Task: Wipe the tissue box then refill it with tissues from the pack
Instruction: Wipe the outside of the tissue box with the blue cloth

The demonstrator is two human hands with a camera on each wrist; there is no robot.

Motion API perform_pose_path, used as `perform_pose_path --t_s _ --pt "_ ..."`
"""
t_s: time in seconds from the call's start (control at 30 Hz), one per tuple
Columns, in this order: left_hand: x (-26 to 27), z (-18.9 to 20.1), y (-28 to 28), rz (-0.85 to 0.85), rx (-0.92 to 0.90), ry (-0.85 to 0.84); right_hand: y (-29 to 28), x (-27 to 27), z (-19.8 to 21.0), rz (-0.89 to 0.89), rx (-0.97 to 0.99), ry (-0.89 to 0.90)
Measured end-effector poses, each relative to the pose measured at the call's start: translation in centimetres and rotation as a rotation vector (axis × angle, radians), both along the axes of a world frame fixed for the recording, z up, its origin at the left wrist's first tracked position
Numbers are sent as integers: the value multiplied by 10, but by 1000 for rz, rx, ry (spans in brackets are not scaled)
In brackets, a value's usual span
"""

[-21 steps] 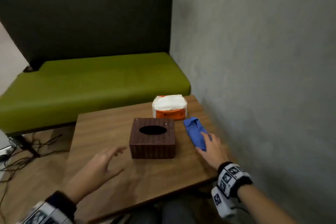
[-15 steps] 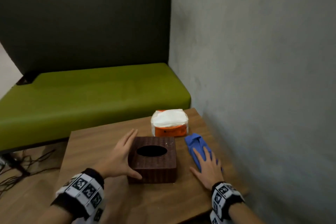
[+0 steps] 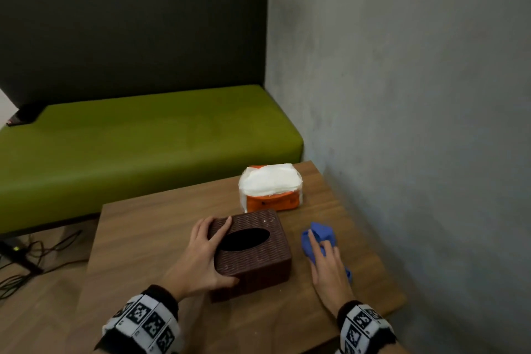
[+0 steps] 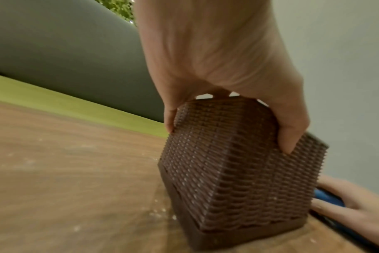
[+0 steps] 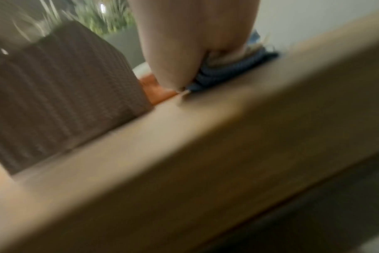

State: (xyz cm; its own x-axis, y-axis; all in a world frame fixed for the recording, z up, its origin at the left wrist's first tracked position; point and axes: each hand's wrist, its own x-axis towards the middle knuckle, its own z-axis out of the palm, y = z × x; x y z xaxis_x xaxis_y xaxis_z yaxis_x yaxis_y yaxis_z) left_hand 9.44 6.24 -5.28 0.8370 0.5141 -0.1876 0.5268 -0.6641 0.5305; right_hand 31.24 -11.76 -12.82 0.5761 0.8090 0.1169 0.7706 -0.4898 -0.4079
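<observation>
No brand or lettering can be read anywhere; the orange wrapper of the tissue pack (image 3: 271,190) carries only a small dark mark too blurred to make out, and the wrist bands (image 3: 143,322) show black-and-white square marker patterns rather than words.

The tissue box (image 3: 253,253) is a dark brown cube with a woven, wicker-like texture on its sides and top, a smooth plain band along its base (clearest in the left wrist view), and a black oval slot in the top; a few pale specks dot its surface. It sits on the wooden table (image 3: 149,238), towards the near middle; the tissue pack lies beyond it near the far right corner, white tissues bulging from its open top.

The left hand (image 3: 201,256) grips the box at its near left corner, fingers curled over the top edge and thumb pressed against the near side. The right hand (image 3: 327,270) rests on the crumpled blue cloth (image 3: 320,236), just right of the box; its fingers gather the fabric, thumb pinching a fold against the table.
</observation>
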Motion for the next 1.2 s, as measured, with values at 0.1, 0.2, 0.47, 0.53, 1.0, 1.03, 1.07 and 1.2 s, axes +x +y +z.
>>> perform_pose_path --t_s 0.1,0.2,0.47,0.53,1.0,1.03,1.07,1.2 --pt "3 6 -13 86 -41 1 -10 -20 30 -140 361 144" --pt "7 14 -19 188 -120 -2 -3 -52 69 -120 630 71" --pt "4 32 -35 334 -411 -185 10 -102 82 9 472 -176" --pt "1 36 -41 339 -479 -204 9 -109 84 -8 403 -242" --pt "-8 53 -67 465 -732 -416 -17 -131 89 186 393 -365" --pt "-10 55 -67 465 -740 -426 -21 -131 88 215 372 -376" --pt "-12 57 -66 463 -744 -429 -20 -123 92 204 371 -381" --pt "-20 56 -72 398 -786 -407 -3 -80 124 26 417 -331"
